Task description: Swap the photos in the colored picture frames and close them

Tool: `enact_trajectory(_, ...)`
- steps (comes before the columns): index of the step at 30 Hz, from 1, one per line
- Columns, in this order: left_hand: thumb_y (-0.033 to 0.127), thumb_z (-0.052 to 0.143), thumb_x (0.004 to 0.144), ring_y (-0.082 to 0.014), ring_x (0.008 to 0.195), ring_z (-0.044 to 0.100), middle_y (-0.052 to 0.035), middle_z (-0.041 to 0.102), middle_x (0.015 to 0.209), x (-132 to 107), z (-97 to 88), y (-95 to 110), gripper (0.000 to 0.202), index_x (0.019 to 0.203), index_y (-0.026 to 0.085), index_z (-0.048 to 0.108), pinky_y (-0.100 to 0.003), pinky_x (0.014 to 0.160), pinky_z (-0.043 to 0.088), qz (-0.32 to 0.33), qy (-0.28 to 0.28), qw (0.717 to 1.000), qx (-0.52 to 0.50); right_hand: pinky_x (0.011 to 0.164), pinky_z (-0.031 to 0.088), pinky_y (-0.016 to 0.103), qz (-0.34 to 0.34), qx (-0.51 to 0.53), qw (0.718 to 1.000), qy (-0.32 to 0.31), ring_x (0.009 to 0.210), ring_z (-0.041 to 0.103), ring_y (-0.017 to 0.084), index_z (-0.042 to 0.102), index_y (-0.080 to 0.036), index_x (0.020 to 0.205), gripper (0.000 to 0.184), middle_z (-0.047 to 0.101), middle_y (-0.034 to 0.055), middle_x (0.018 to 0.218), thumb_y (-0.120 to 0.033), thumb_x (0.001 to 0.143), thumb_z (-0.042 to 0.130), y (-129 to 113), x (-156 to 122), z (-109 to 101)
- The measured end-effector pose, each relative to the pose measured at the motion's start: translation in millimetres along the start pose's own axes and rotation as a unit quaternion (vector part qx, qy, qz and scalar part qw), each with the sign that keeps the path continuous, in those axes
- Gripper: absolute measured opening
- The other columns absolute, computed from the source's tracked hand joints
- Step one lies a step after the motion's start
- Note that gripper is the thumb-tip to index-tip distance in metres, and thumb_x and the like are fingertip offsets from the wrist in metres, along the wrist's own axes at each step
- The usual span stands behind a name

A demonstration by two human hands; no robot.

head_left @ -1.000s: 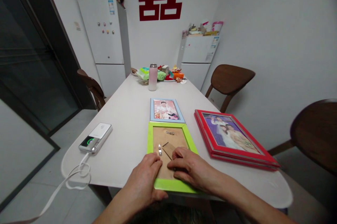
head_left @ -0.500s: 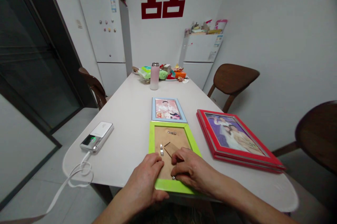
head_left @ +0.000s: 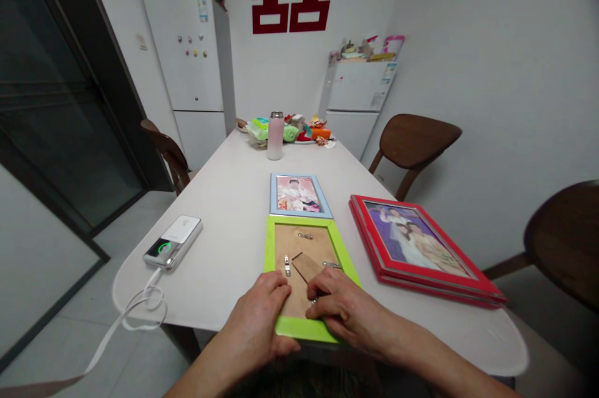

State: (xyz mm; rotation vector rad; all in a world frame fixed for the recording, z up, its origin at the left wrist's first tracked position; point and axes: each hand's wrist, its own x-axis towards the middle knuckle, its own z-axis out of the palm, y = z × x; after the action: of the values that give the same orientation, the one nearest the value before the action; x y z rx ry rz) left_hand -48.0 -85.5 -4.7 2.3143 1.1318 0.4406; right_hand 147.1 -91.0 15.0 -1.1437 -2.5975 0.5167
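A lime-green picture frame [head_left: 270,248] lies face down at the near table edge, its brown backing board [head_left: 285,239] facing up. My left hand [head_left: 259,314] is closed around the frame's near left corner, thumb at the front edge. Over the lower right of the board, my right hand [head_left: 344,310] pinches a small metal clip near the front rim, mostly hidden by the fingers. Three other metal clips show: a far clip [head_left: 306,236], a left clip [head_left: 287,266] and a right clip [head_left: 332,265] just beyond my right knuckles. A brown stand flap [head_left: 311,268] sits mid-board.
A blue picture frame [head_left: 274,201] touches the green frame's far side. Stacked red frames [head_left: 379,264] lie to the right. At left sits a power bank [head_left: 173,242] with a white cable [head_left: 143,307]. A pink bottle [head_left: 276,137] stands farther back, before several packages [head_left: 259,130].
My right hand has shifted slightly right, its fingers still at the near clip. The right clip shows now beyond the knuckles. My left hand stays in place.
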Motion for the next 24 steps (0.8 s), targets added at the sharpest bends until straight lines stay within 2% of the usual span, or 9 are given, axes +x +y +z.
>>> enact_trajectory(2,0.027,0.074,0.047,-0.0227,0.102,0.041,-0.0043,0.046,0.110,-0.2,1.0,-0.3,0.062,0.103,0.020,0.049,-0.035,0.088,0.036,-0.001,0.002,1.000,-0.002,0.076,0.036,0.031,0.013,0.005,1.000,0.013,0.082,0.048,0.016,0.064,-0.023,0.085,0.025,0.057,0.0043,0.083,-0.012,0.073,0.045,-0.8,4.0,0.6)
enact_trajectory(5,0.027,0.074,0.046,-0.0231,0.103,0.041,-0.0051,0.046,0.111,0.2,2.2,-1.1,0.062,0.103,0.019,0.049,-0.037,0.090,0.035,0.001,0.009,1.000,-0.006,0.073,0.039,0.027,0.062,0.010,0.995,0.075,0.080,0.050,0.015,0.061,-0.018,0.092,0.025,0.059,0.0060,0.082,-0.015,0.076,0.042,0.3,18.7,4.8)
enact_trajectory(7,0.028,0.075,0.045,-0.0235,0.104,0.041,-0.0060,0.047,0.111,0.5,2.7,-1.7,0.064,0.103,0.019,0.050,-0.037,0.090,0.035,0.003,0.013,1.000,-0.008,0.073,0.039,0.026,0.098,-0.009,0.990,0.104,0.080,0.051,0.015,0.063,-0.017,0.086,0.023,0.060,0.0065,0.081,-0.016,0.077,0.042,1.8,32.7,8.8)
enact_trajectory(11,0.029,0.076,0.043,-0.0236,0.105,0.041,-0.0082,0.047,0.112,0.1,3.4,-3.1,0.067,0.103,0.016,0.050,-0.037,0.092,0.034,0.012,0.018,1.000,-0.004,0.069,0.039,0.027,0.137,-0.064,0.983,0.103,0.074,0.052,0.017,0.065,-0.014,0.072,0.021,0.060,0.0079,0.073,-0.014,0.074,0.044,4.3,57.0,15.0)
enact_trajectory(19,0.031,0.075,0.046,-0.0230,0.107,0.040,-0.0057,0.046,0.116,0.5,4.9,-5.5,0.068,0.107,0.019,0.048,-0.036,0.093,0.032,0.022,0.013,1.000,-0.018,0.067,0.038,0.023,0.097,-0.040,0.990,0.099,0.070,0.052,0.014,0.064,-0.015,0.070,0.019,0.062,0.0050,0.069,-0.010,0.072,0.046,1.9,66.9,22.6)
enact_trajectory(24,0.028,0.074,0.048,-0.0226,0.104,0.042,-0.0050,0.048,0.112,0.0,5.1,-5.1,0.062,0.105,0.020,0.049,-0.036,0.092,0.033,0.025,0.018,0.999,-0.024,0.068,0.039,0.023,0.067,-0.022,0.993,0.100,0.070,0.052,0.013,0.064,-0.015,0.067,0.018,0.062,0.0042,0.069,-0.008,0.070,0.048,0.2,67.7,23.5)
